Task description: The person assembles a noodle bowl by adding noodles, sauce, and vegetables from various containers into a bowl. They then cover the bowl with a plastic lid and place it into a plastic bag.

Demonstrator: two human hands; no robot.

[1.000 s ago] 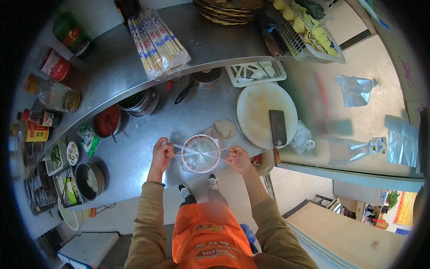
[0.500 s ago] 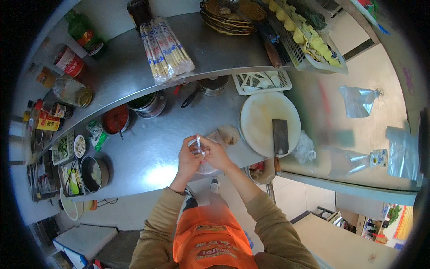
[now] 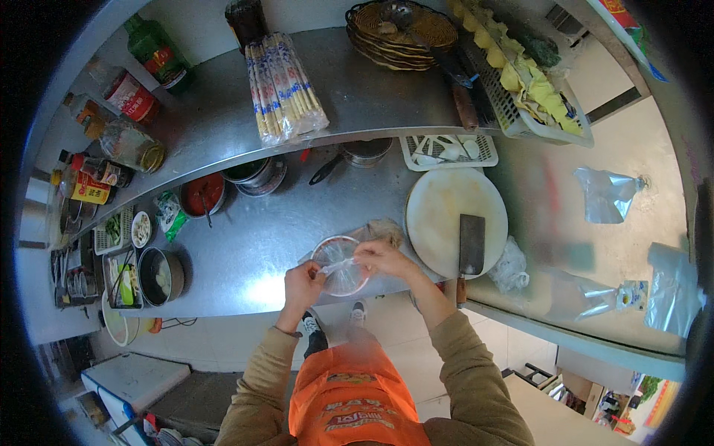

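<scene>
At the counter's front edge sits a round bowl point(image 3: 364, 282), its rim showing through clear plastic. Above its middle a twisted length of the clear plastic bag point(image 3: 339, 267) is stretched between my two hands. My left hand point(image 3: 300, 287) pinches one end of it at the bowl's left side. My right hand point(image 3: 385, 259) grips the other end over the right rim, fingers bent together. What lies in the bowl cannot be made out through the plastic. A crumpled brownish bag point(image 3: 386, 231) lies just beyond my right hand.
Right of the bowl, a cleaver point(image 3: 471, 245) rests on a round white chopping board point(image 3: 439, 215), its handle over the edge. To the left stand a dark pot point(image 3: 175, 276) and a bowl of red sauce point(image 3: 202, 195). A raised steel shelf point(image 3: 212, 111) holds bottles and wrapped chopsticks point(image 3: 282, 89).
My hands were close together over the bowl and have drawn apart, the left leftward and the right rightward. The twisted plastic now spans the gap, and more of the bowl shows. The view has shifted slightly.
</scene>
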